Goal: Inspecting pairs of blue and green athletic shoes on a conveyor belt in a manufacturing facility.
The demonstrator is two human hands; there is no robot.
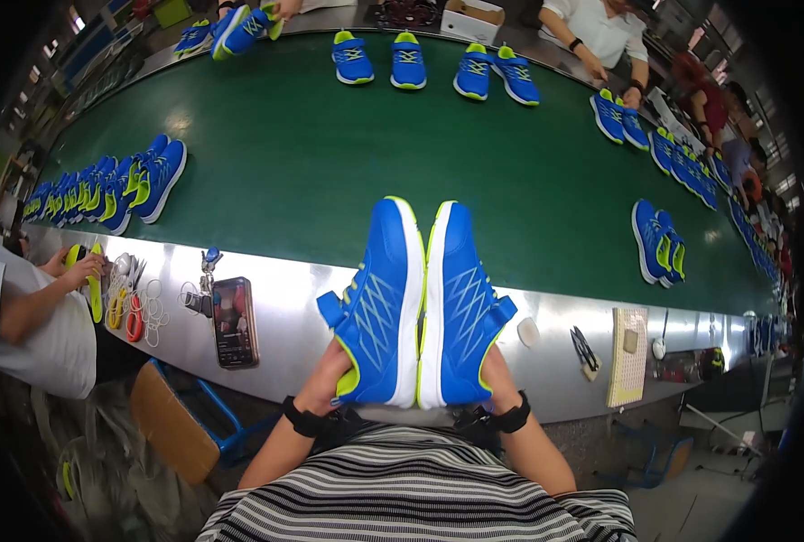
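Striped shirt (411, 483): nearest, spanning the lower edge. Left grip (328, 369), black-banded at the wrist: holding left-hand shoe (375, 312) at its collar, fingers hidden. Right grip (501, 372), likewise banded: holding right-hand shoe (461, 312) the same way, fingers hidden. Both shoes, blue with yellow-green lining, are pointing toes away in front of the shirt, white soles facing each other closely. On the metal surface (286, 307), phone (236, 321) and red-handled scissors (134, 322) are lying to the left; disc (528, 331), snips (583, 349) and pad (628, 361) are lying to the right. On the green surface (284, 135) beyond, a shoe row (162, 182) is standing left, a pair (647, 239) right. At the far edge, four shoes (408, 61) are standing before a white box (474, 20); co-worker (591, 36) is handling another pair (608, 117).
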